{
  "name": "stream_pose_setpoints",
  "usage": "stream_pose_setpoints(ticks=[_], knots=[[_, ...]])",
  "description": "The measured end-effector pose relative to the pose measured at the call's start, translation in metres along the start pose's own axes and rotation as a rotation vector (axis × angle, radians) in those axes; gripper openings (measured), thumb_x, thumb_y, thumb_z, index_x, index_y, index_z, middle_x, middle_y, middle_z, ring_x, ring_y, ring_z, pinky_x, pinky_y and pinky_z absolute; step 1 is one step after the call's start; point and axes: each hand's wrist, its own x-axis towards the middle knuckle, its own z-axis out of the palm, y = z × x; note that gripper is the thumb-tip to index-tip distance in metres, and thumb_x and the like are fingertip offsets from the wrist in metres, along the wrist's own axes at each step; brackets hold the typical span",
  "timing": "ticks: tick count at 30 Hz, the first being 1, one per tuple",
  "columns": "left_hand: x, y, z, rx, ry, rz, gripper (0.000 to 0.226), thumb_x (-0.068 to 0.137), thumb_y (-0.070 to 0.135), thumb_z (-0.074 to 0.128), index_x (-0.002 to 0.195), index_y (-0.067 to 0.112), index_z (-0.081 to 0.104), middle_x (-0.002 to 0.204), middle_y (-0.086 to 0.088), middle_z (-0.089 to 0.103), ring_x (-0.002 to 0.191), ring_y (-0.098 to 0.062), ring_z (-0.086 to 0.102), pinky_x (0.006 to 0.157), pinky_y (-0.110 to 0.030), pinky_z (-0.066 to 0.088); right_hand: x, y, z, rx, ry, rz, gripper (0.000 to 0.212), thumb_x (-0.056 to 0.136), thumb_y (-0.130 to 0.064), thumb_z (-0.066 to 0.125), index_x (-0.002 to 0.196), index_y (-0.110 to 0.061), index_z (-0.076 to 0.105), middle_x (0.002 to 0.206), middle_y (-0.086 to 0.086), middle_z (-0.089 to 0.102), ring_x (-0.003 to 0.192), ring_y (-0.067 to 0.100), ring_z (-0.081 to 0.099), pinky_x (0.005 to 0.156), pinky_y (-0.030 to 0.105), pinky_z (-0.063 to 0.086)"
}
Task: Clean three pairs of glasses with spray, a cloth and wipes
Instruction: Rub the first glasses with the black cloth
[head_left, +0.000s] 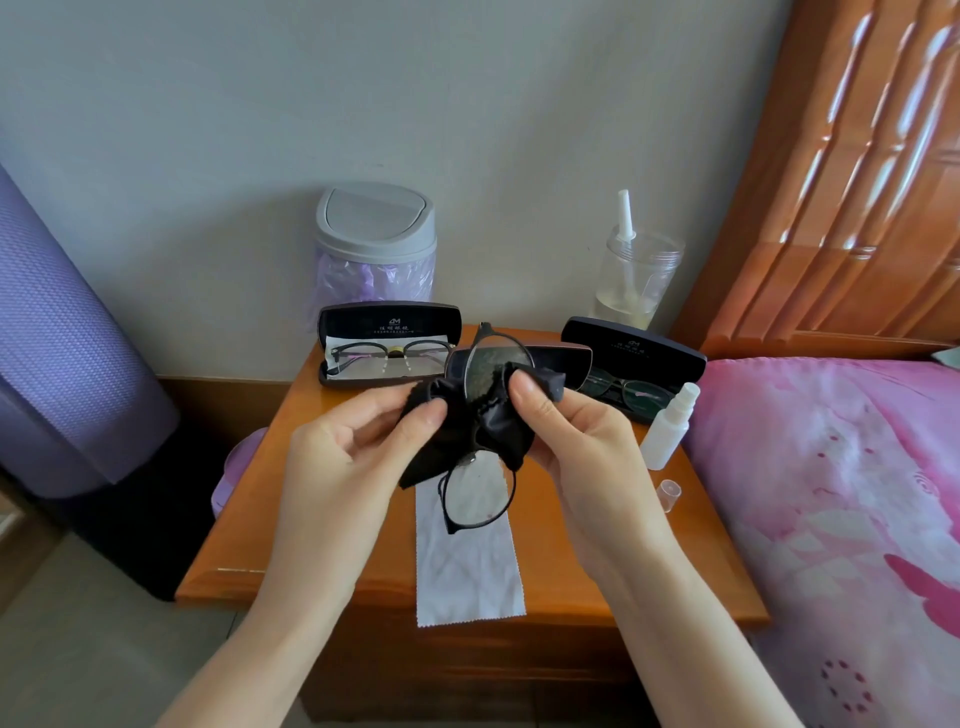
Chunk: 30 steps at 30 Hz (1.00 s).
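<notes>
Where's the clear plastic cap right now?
Head view, right side: the clear cap lies on the nightstand, just in front of the spray bottle, beside the bed.

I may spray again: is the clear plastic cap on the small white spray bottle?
No, the clear plastic cap lies on the wooden nightstand beside the small white spray bottle.

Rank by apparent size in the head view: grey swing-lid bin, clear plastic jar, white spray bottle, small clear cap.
Largest to smallest:
grey swing-lid bin
clear plastic jar
white spray bottle
small clear cap
No two look alike.
</notes>
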Motion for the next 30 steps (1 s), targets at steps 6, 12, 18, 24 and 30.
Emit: stream_pose_setpoints(ticks=[6, 12, 18, 24, 30], knots=[[0.000, -0.002, -0.008, 0.226, 0.091, 0.206, 0.017, 0.085, 0.014, 0.070, 0.097, 0.024, 0.066, 0.096, 0.011, 0.069, 0.096, -0.007, 0.064, 0.077, -0.010, 0.047, 0.001, -0.004, -0.003, 0.069, 0.067, 0.036, 0.030, 0.079, -0.031, 0.057, 0.091, -0.008, 0.073, 0.093, 0.007, 0.076, 0.092, 0.016, 0.071, 0.082, 0.024, 0.054], [-0.006, -0.006, 0.000, 0.480, -0.054, 0.366, 0.017, 0.084, 0.035, 0.060, 0.091, 0.022, 0.069, 0.090, 0.014, 0.064, 0.091, -0.005, 0.061, 0.076, -0.010, 0.045, 0.000, -0.001, -0.001, 0.086, 0.089, 0.047, 0.026, 0.091, -0.022, 0.055, 0.100, -0.004, 0.072, 0.098, 0.010, 0.075, 0.099, 0.020, 0.069, 0.094, 0.034, 0.050], [-0.006, -0.008, 0.006, 0.260, -0.193, 0.042, 0.014, 0.073, 0.037, 0.063, 0.085, 0.035, 0.070, 0.087, 0.021, 0.071, 0.087, 0.004, 0.065, 0.072, -0.006, 0.046, -0.004, -0.002, 0.004, 0.032, 0.047, -0.004, 0.025, 0.093, -0.022, 0.053, 0.100, -0.010, 0.073, 0.099, 0.005, 0.075, 0.101, 0.015, 0.068, 0.097, 0.034, 0.047], [-0.006, -0.001, 0.005, 0.076, -0.118, -0.044, 0.015, 0.074, 0.028, 0.065, 0.085, 0.024, 0.074, 0.084, 0.013, 0.075, 0.086, 0.005, 0.067, 0.068, -0.003, 0.045, -0.002, -0.006, 0.000, -0.020, -0.010, -0.034, 0.035, 0.086, -0.031, 0.054, 0.103, -0.007, 0.071, 0.101, 0.005, 0.075, 0.101, 0.015, 0.068, 0.097, 0.034, 0.047], [0.002, 0.001, -0.006, -0.056, -0.032, -0.154, 0.016, 0.073, 0.035, 0.066, 0.081, 0.028, 0.078, 0.095, 0.013, 0.075, 0.101, 0.005, 0.064, 0.082, -0.012, 0.045, 0.001, -0.011, -0.020, 0.056, -0.021, 0.033, 0.034, 0.088, -0.026, 0.051, 0.106, -0.003, 0.068, 0.103, 0.009, 0.074, 0.101, 0.019, 0.069, 0.091, 0.034, 0.050]])
